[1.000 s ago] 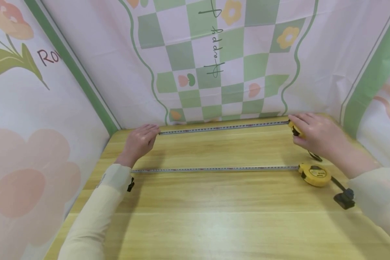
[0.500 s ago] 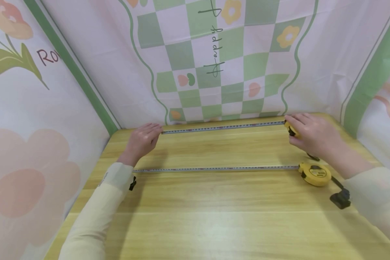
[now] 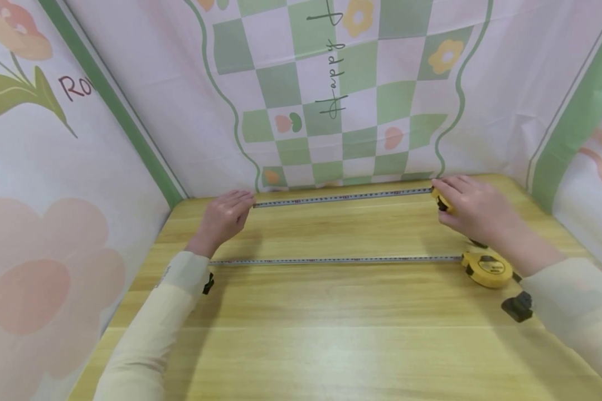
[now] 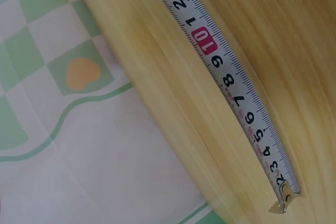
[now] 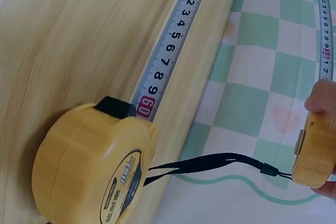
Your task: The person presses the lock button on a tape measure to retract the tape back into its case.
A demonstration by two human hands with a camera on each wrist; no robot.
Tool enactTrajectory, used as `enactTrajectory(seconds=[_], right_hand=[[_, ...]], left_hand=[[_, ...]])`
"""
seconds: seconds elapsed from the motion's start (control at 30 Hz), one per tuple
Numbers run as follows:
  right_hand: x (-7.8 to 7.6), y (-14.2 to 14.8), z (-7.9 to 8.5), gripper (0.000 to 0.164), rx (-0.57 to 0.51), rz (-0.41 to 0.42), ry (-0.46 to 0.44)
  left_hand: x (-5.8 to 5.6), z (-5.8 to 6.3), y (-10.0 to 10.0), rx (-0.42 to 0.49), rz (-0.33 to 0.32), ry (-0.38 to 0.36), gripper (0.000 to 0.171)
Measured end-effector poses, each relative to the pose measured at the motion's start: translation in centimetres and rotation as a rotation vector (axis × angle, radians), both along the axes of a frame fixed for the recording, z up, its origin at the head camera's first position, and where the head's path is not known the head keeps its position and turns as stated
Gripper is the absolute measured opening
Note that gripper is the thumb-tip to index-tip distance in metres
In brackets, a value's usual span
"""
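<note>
At the back of the table my left hand (image 3: 226,214) pinches the free end of a tape blade (image 3: 343,197). The blade runs nearly level to the yellow tape measure (image 3: 440,201) gripped in my right hand (image 3: 474,206), partly hidden by the fingers. In the right wrist view, my thumb lies on top of this yellow case (image 5: 313,150), with a black strap hanging from it. Nearer me, a second yellow tape measure (image 3: 489,270) rests on the table, its blade (image 3: 331,260) drawn out to the left. In the left wrist view its metal end hook (image 4: 285,199) shows.
The wooden table (image 3: 331,317) meets a printed cloth wall (image 3: 321,133) at the back, with more cloth on both sides. Black wrist-camera mounts (image 3: 518,306) hang under the sleeves, close to the lying tape measure and its blade.
My right hand has moved left with its tape measure, and my left hand slightly right. The stretch of blade between them has become shorter. The lying tape measure has stayed put.
</note>
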State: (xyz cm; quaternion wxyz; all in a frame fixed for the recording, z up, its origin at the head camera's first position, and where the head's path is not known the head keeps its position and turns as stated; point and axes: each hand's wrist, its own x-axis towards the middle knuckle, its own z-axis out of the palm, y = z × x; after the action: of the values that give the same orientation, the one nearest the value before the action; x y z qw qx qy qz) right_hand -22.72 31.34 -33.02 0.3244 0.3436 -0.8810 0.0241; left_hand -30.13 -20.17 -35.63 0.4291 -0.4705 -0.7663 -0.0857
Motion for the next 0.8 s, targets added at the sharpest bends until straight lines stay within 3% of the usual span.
enactTrajectory(seconds=[0.8], right_hand=[[-0.3, -1.8, -0.7, 0.066, -0.012, -0.029, -0.038]], left_hand=[[0.2, -0.3, 0.5, 0.005, -0.013, -0.005, 0.012]])
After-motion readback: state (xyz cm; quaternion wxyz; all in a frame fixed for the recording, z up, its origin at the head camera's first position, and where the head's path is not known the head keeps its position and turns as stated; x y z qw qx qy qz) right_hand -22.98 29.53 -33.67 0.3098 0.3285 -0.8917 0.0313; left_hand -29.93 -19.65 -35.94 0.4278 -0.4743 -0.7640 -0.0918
